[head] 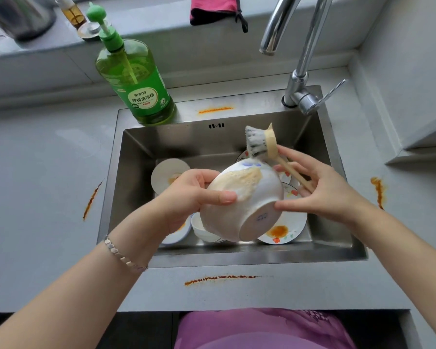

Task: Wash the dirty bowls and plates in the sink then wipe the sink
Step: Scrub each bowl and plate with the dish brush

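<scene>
- Head view: the left hand [186, 195] grips a white bowl [242, 205] above the sink [136, 152], thumb pressed across its sudsy, orange-stained side and the other fingers curled behind it.
- The bowl is tipped, its foot facing near and right.
- The right hand [322, 190] holds a wooden brush [259, 144] by the handle, which is caught among its spread fingers; its thumb touches the bowl's foot.
- The brush head points up and left, just above the bowl's far edge.
- Stained plates [285, 231] and small bowls [204, 230] lie on the sink floor beneath.
- A green soap bottle [139, 84] stands at the sink's far left corner, and the tap [300, 84] at its far right.
- Orange smears [219, 277] mark the worktop [35, 172] around the sink.
</scene>
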Demonstrator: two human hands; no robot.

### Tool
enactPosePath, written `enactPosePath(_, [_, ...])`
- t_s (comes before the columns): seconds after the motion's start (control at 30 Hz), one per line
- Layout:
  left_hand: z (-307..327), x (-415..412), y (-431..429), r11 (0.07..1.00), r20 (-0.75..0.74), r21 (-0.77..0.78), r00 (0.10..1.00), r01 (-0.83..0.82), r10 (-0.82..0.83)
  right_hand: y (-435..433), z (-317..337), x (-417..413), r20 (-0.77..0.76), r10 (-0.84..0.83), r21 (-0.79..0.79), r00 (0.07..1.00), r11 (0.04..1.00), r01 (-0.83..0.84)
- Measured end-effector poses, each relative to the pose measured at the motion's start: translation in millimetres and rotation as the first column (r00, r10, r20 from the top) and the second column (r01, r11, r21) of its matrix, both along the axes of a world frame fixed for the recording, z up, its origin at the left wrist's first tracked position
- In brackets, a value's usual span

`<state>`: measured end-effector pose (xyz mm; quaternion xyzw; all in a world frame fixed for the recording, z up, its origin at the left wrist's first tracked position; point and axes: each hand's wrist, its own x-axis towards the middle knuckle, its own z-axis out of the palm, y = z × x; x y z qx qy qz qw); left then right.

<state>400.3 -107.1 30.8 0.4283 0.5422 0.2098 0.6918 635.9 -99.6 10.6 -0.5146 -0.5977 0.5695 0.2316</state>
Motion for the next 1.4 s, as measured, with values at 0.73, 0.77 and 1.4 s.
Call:
enactPosePath(0.73, [-14.7,-11.7,-37.2,0.967,-0.303,0.221,0.933,-0.128,0.193,-21.9,0.6,-28.1,0.226,0.008,0.037,0.974,0.999,-0.017])
enactPosePath(0.77, [-14.2,-12.0,-37.2,0.97,-0.31,0.219,0.935,-0.108,0.174,-21.3,2.3,-29.0,0.219,0.001,0.029,0.976,1.0,-0.007])
enactPosePath(1.4, [-13.7,-20.3,-39.3,0.965,-0.131,0.226,0.977,-0.134,0.166,-26.6,20.5,-28.4,0.149,0.017,-0.088,0.989,0.996,-0.004])
